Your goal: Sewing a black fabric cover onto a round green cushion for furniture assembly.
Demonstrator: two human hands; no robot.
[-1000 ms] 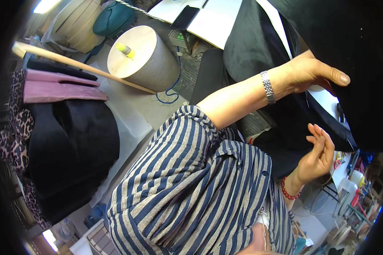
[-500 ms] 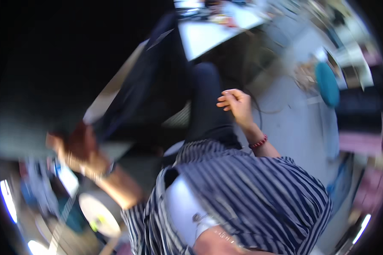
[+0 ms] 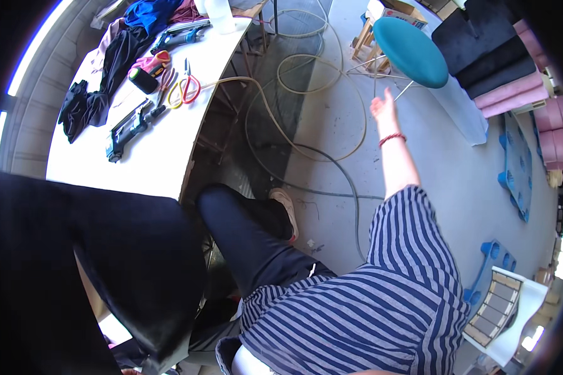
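Note:
My right arm reaches out toward the far right, with a red beaded bracelet (image 3: 392,138) on the wrist. At its end my right hand (image 3: 386,114) is open and holds nothing. Just beyond the fingertips stands a stool with a round teal seat (image 3: 411,52) and thin pale legs; I cannot tell whether they touch. A large black-covered piece (image 3: 141,262) fills the near left, beside my bent left leg. Of my left hand (image 3: 131,372) only a skin-coloured sliver seems to show at the lower edge, its fingers hidden.
A white table (image 3: 162,159) at left carries a pneumatic tool (image 3: 131,132), scissors (image 3: 189,87) and dark cloth (image 3: 116,65). Hoses (image 3: 356,209) loop across the floor. Blue pallets (image 3: 514,172), pink rolls (image 3: 510,100) and a framed piece (image 3: 495,306) stand at right.
My view has swung to the right, bringing the table and stool closer to the middle. My right arm has stretched out away from my body. My left hand has dropped toward the lower edge.

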